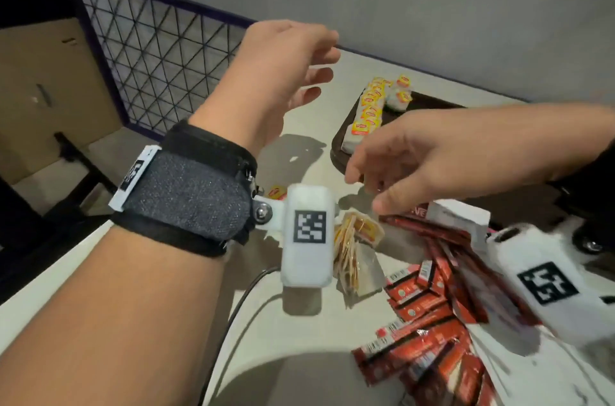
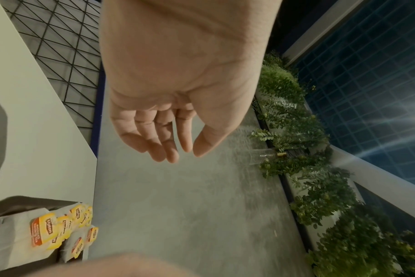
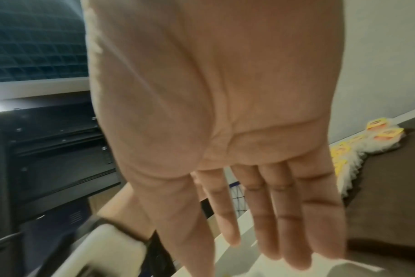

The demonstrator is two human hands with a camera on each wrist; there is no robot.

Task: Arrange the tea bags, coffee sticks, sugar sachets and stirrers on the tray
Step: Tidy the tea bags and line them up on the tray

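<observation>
Both hands empty above the worktop (image 1: pixel 293 146): left hand (image 1: pixel 283 73) and right hand (image 1: pixel 416 159) fingers relaxed, beside tray (image 1: pixel 429 103) holding tea bags (image 1: pixel 369 109).

Left wrist (image 1: pixel 186 192) — grey-black strap, white camera box (image 1: pixel 307 236) with black square marker, 1 screw.

**Three eyes on the table**

My head camera looks down across both forearms at the table (image 1: pixel 299 152). Each wrist camera peers close along my palm, fingers ahead. All three catch the tea bags (image 1: pixel 369 106) (image 2: pixel 59 230) (image 3: pixel 384 133).
</observation>
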